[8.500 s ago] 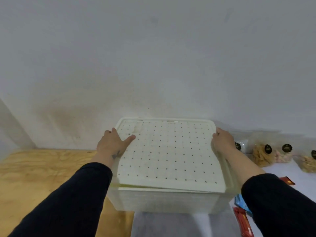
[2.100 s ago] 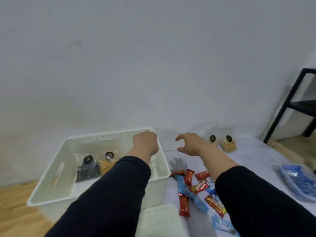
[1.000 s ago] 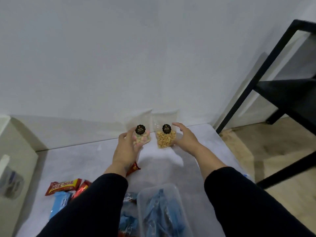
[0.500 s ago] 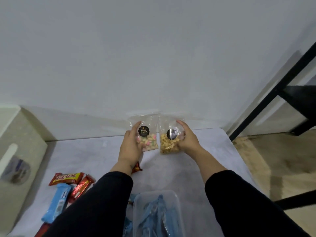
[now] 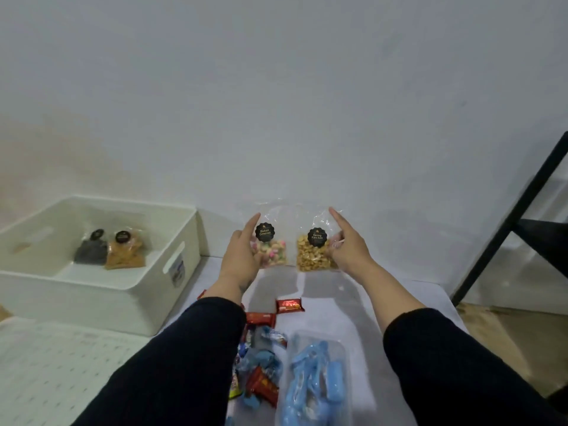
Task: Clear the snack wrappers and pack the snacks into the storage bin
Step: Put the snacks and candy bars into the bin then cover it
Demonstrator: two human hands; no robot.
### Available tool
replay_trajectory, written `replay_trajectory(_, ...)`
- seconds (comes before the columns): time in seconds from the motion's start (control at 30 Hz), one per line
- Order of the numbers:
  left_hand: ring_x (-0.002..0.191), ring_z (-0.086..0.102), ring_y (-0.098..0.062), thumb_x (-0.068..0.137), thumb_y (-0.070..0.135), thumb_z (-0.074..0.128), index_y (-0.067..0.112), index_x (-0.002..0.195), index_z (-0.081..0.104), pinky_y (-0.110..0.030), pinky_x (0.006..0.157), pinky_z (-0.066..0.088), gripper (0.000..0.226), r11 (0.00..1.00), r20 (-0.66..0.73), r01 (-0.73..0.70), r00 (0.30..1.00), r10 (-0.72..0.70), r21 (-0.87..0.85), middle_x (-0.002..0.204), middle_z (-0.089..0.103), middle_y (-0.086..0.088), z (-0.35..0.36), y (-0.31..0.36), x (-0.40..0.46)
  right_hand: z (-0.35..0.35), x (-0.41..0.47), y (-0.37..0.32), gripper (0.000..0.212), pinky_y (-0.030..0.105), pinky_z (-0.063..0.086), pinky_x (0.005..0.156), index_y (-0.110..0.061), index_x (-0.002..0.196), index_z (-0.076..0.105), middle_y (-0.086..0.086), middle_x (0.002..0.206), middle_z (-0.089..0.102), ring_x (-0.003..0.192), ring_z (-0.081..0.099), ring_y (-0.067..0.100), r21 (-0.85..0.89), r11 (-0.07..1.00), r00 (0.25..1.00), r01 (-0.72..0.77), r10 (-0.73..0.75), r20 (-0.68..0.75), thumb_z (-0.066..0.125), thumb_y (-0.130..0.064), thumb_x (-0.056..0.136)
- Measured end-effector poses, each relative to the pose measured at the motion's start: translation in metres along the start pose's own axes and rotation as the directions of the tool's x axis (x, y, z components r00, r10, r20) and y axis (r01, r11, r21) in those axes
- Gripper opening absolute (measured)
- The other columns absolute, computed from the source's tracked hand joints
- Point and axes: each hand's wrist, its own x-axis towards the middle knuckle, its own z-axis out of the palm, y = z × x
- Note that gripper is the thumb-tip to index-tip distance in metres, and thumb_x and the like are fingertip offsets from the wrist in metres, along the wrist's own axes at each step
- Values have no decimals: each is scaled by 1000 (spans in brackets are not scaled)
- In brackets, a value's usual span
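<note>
My left hand (image 5: 242, 256) holds a clear bag of pastel biscuits (image 5: 272, 252) with a black round label, lifted above the white table (image 5: 338, 290). My right hand (image 5: 345, 247) holds a matching clear bag of golden nuts (image 5: 312, 255) beside it. The white storage bin (image 5: 129, 290) stands open at the left, with a dark snack bag (image 5: 90, 255) and an orange-brown snack bag (image 5: 124, 256) on its floor. Red wrapped bars (image 5: 289, 305) and several blue and red wrappers (image 5: 259, 373) lie on the table below my arms.
The dotted white bin lid (image 5: 61, 367) lies flat at the front left. A clear plastic tub of blue packets (image 5: 313, 382) sits at the front centre. A black metal shelf frame (image 5: 516, 216) stands at the right over a wooden floor. A white wall backs the table.
Both hands have lifted the two bags off the table and carried them left; the view has swung left, so the open bin and lid are in sight again.
</note>
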Motion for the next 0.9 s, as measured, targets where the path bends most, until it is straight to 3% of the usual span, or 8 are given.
replay_trajectory(0.1,99,55,-18,85,-10,52,47,142,26,-31,86,52,85,999,-86,-23,996,26,35,116,45,-4,-43,7,-6,21,-5,-37,85,9,44,52,-41,145,30,4,85,44,67,44,11,3,997,997,74,-74,27,44,15,83)
replay_trajectory(0.17,100,56,-20,85,-10,52,48,141,26,-37,89,53,85,998,-144,-30,989,36,48,115,45,-5,-72,7,-6,38,-6,-61,85,13,46,56,-40,145,30,3,84,44,69,46,12,1,992,991,125,-125,48,47,15,82)
replay_trajectory(0.37,99,57,-20,83,-12,53,42,144,28,-34,88,53,85,997,-243,5,970,13,74,114,45,-5,-158,-16,-1,107,-4,-125,86,16,43,64,-41,145,28,5,87,46,69,45,12,-27,969,964,244,-239,117,47,14,82)
replay_trajectory(0.5,99,55,-25,81,-10,55,41,144,28,-39,84,53,85,991,-268,44,963,-9,125,114,48,-8,-225,-51,23,168,10,-166,85,29,50,75,-44,145,28,3,83,45,73,47,17,-66,959,957,276,-267,116,46,11,82)
replay_trajectory(0.63,99,59,-32,77,-13,59,45,142,28,-50,79,56,93,995,-205,87,976,-77,42,114,48,-9,-277,-99,50,245,28,-201,86,35,54,78,-43,145,27,-1,79,45,72,50,18,-123,958,964,260,-251,84,43,10,81)
replay_trajectory(0.8,96,59,-26,79,-13,62,35,146,26,-27,61,53,90,983,-88,182,980,-180,15,115,51,-11,-303,-171,82,336,45,-203,88,40,50,78,-46,146,21,5,97,52,78,50,23,-249,961,993,117,-105,61,34,10,80)
replay_trajectory(0.9,100,58,-29,76,-13,64,32,146,28,-43,79,56,91,967,10,250,968,-251,43,110,50,-9,-303,-206,102,372,56,-188,83,36,47,80,-43,148,17,8,128,51,100,59,28,-320,947,1000,19,-12,26,33,8,85)
